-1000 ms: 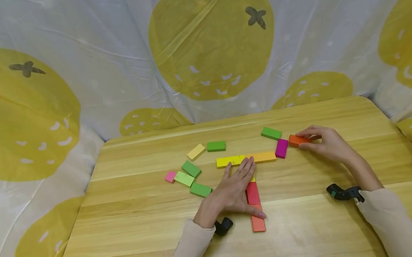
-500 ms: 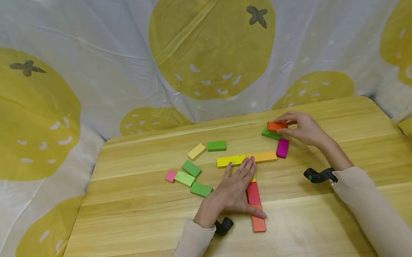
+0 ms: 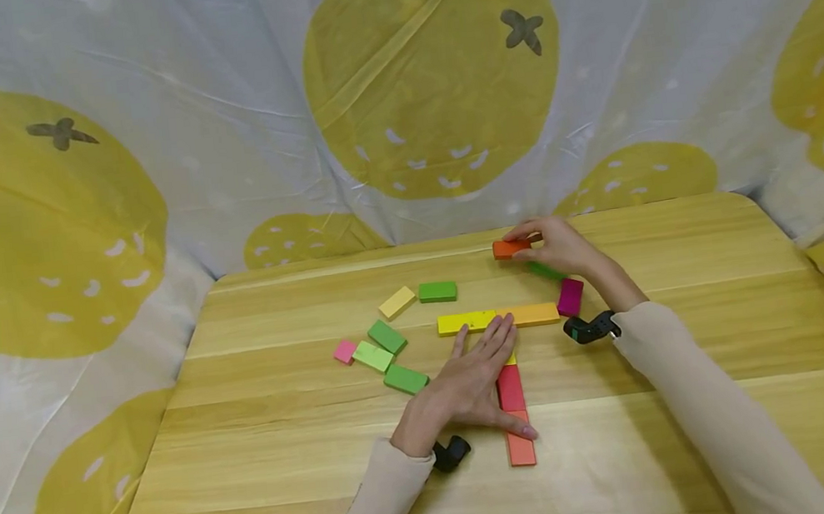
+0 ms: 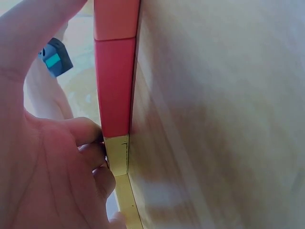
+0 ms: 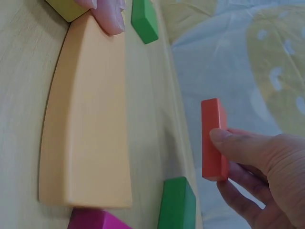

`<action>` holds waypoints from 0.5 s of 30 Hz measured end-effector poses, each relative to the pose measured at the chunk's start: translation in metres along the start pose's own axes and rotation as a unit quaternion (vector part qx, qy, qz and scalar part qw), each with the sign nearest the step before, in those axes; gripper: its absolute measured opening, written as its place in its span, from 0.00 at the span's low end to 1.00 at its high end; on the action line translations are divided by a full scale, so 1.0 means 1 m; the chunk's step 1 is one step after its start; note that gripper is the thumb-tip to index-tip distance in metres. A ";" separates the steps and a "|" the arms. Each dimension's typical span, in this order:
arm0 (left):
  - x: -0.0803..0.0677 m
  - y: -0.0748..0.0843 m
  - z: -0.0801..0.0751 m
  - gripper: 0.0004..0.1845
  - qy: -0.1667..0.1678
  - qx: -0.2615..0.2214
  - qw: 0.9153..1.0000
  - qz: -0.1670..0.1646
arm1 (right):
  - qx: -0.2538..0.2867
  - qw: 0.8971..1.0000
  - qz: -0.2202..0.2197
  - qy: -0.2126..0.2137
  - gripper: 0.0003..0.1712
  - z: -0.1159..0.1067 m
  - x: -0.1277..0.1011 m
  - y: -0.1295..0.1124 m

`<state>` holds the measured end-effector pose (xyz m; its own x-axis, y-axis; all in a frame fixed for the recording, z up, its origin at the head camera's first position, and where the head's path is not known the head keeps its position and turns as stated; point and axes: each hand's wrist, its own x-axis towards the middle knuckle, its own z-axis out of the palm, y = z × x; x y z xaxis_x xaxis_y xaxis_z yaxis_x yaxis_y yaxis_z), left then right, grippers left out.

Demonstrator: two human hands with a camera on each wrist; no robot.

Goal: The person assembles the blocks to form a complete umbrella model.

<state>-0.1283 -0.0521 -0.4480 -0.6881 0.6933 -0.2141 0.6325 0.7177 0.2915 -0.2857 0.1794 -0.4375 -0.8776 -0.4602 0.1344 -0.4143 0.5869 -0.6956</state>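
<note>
My right hand (image 3: 570,255) pinches a red-orange block (image 3: 507,249) between thumb and fingers near the table's back edge. In the right wrist view the block (image 5: 209,138) is held up off the table, its long side upright in the picture. My left hand (image 3: 464,394) lies spread over a T-shaped row of blocks, fingertips at the yellow block (image 3: 463,324) and light orange block (image 3: 534,314). Its thumb reaches over the salmon block (image 3: 521,449), below the red block (image 3: 510,387). A green block (image 3: 546,270) is partly hidden under the right hand, near a magenta block (image 3: 570,297).
Left of the T lie a pale yellow block (image 3: 397,302), a green block (image 3: 437,292), a light green block (image 3: 373,356) with green ones around it, and a small pink block (image 3: 345,352). A fruit-print cloth (image 3: 249,140) hangs behind the wooden table (image 3: 254,475).
My right hand has carried the red-orange block leftward and back, from right of the magenta block, past the green block. The left hand stays in place over the T.
</note>
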 end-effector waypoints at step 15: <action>0.000 0.002 0.000 0.72 -0.002 -0.002 1.000 -0.001 | -0.031 0.998 0.037 -0.034 0.19 0.011 0.008 0.006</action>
<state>-0.1273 -0.0504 -0.4473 -0.6876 0.6924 -0.2187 0.6299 0.7186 0.2947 -0.2923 0.1717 -0.4483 -0.8894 -0.4558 0.0347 -0.3643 0.6610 -0.6561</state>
